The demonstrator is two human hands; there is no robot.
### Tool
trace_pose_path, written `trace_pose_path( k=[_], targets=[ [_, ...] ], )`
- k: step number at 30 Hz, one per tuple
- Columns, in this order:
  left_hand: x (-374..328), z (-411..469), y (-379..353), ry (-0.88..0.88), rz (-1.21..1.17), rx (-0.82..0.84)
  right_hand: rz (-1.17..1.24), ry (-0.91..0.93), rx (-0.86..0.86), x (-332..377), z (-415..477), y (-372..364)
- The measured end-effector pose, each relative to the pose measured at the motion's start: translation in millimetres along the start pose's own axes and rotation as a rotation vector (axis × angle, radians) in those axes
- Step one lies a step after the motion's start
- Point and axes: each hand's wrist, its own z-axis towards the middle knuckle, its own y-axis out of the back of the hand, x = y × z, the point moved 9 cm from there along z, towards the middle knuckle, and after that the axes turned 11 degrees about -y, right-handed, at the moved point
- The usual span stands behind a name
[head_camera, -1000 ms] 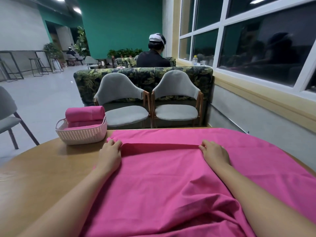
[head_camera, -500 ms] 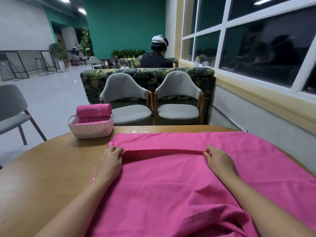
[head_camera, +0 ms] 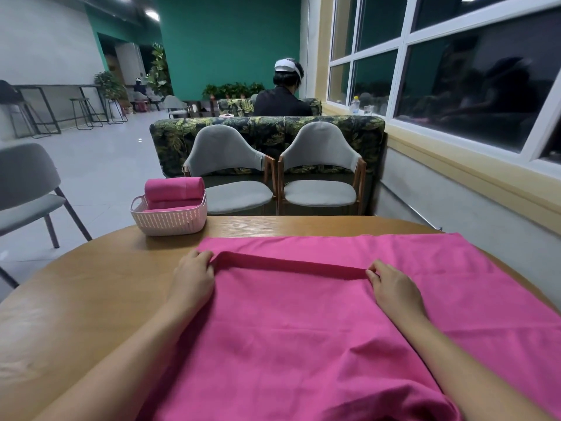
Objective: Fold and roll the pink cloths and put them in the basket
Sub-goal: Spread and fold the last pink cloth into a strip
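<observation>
While both hands work at the middle of the head view, one large pink cloth [head_camera: 288, 323] lies spread over the round wooden table [head_camera: 91, 299], covering the lower centre and right of the frame and bunching at the bottom edge. A raised fold runs across it from side to side. The left hand [head_camera: 194, 275] pinches the left end of that fold, fingers curled over the ridge. The right hand [head_camera: 391, 287] pinches the right end, fingertips clamped on the fabric.

At centre left, near the table's far edge and apart from the spread cloth, stands one pale pink basket [head_camera: 170, 223]. It holds two rolled pink cloths: the top roll [head_camera: 173, 187] rises above the rim, and the lower roll [head_camera: 173, 205] lies under it.

Beyond the table, two grey chairs [head_camera: 230, 165] stand side by side in front of a leaf-print sofa [head_camera: 267, 132]. A third grey chair [head_camera: 24, 183] sits at the left edge. One person [head_camera: 282, 101] sits with their back turned beyond the sofa. One bottle [head_camera: 355, 104] stands on the window sill at upper right; its label is too small to read.
</observation>
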Motion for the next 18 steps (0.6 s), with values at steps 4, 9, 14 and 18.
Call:
trace_pose_path(
  k=[4, 9, 14, 18],
  targets=[
    [-8, 43, 13, -0.009, -0.034, -0.072, 0.096, -0.025, -0.022, 6, -2, 17],
    [13, 78, 10, 0.031, -0.008, -0.088, 0.187, 0.012, -0.058, 45, 24, 51],
    [40, 83, -1, 0.093, -0.020, -0.082, 0.050, -0.021, -0.052, 86, 90, 39],
    [56, 82, -16, 0.139, -0.013, -0.031, -0.076, -0.121, 0.035, 89, 127, -13]
  ],
)
